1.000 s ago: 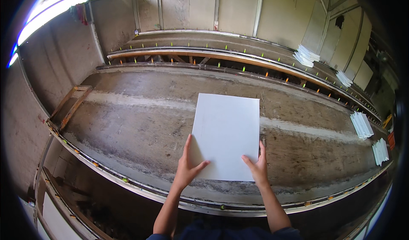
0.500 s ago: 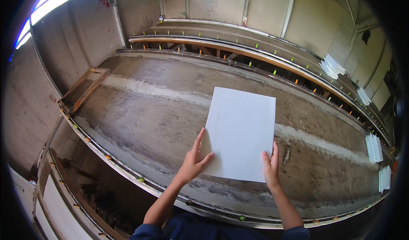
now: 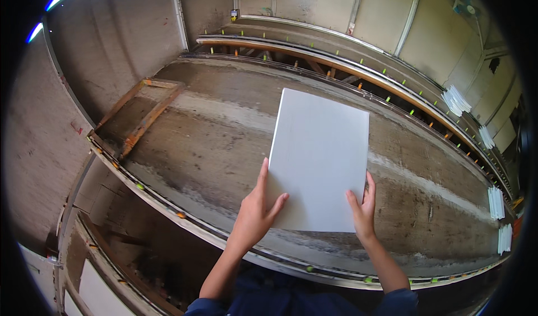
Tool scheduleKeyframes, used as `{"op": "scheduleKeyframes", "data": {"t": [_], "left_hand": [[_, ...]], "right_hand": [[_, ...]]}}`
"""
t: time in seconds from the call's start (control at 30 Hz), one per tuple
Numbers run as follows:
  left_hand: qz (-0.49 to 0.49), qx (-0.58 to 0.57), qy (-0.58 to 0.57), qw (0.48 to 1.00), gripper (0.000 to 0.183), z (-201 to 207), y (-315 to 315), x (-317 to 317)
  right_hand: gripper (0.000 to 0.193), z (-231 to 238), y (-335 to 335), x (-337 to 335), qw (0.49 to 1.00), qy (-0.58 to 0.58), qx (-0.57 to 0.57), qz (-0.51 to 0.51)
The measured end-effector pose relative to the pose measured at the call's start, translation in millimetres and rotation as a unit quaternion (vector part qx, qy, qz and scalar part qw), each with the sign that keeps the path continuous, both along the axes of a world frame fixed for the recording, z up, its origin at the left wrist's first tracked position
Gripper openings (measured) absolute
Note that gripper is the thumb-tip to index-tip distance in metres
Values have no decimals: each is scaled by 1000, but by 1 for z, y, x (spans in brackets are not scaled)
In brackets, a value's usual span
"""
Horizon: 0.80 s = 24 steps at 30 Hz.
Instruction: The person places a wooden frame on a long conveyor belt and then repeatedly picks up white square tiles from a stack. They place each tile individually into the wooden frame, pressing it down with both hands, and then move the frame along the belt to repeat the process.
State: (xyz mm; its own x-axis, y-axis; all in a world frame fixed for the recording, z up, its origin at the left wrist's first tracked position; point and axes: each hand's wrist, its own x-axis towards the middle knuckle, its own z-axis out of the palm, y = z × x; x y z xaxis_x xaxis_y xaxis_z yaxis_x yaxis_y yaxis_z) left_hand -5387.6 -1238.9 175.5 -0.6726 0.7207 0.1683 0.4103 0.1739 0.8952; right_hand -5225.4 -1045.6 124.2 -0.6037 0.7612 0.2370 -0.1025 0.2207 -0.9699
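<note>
A stack of white paper [image 3: 320, 162], blank on top and with some thickness showing along its left edge, is held between my two hands over the long worn table [image 3: 213, 162]. My left hand [image 3: 253, 215] grips the lower left edge, its thumb lying on the top sheet and its fingers along the side. On the lower right edge my right hand [image 3: 364, 210] has the same kind of grip, thumb on top. Fingers under the stack are hidden. The far edge of the paper tilts slightly down to the right.
A wooden frame [image 3: 145, 126] lies at the table's left end. White piles [image 3: 496, 203] stand at the right end. Green and orange pegs [image 3: 388, 98] line the table rails. Behind runs a second table [image 3: 314, 50] with more white sheets [image 3: 456, 100]. A fan [image 3: 466, 5] hangs upper right.
My view has shifted, so table and frame appear further right. The paper stack appears slightly higher and more turned, its left edge now more visible. Both hands keep their hold.
</note>
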Motion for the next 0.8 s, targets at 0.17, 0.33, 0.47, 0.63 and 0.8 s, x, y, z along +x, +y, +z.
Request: {"op": "scheduleKeyframes", "data": {"t": [0.17, 0.33, 0.47, 0.63, 0.8], "left_hand": [[29, 64, 49, 996, 73, -9, -29, -61], [7, 95, 55, 994, 72, -21, -35, -98], [8, 32, 34, 999, 74, -17, -43, -108], [-13, -4, -46, 999, 70, -7, -54, -139], [-38, -28, -28, 998, 72, 1, -84, -200]], "right_hand": [[72, 20, -34, -63, 1000, -6, 12, 3], [73, 15, -41, -86, 1000, -21, -1, 5], [73, 5, -46, -101, 1000, -2, 4, 7], [71, 9, -57, -130, 1000, 14, -17, 9], [67, 9, -84, -188, 998, 21, -50, 13]]}}
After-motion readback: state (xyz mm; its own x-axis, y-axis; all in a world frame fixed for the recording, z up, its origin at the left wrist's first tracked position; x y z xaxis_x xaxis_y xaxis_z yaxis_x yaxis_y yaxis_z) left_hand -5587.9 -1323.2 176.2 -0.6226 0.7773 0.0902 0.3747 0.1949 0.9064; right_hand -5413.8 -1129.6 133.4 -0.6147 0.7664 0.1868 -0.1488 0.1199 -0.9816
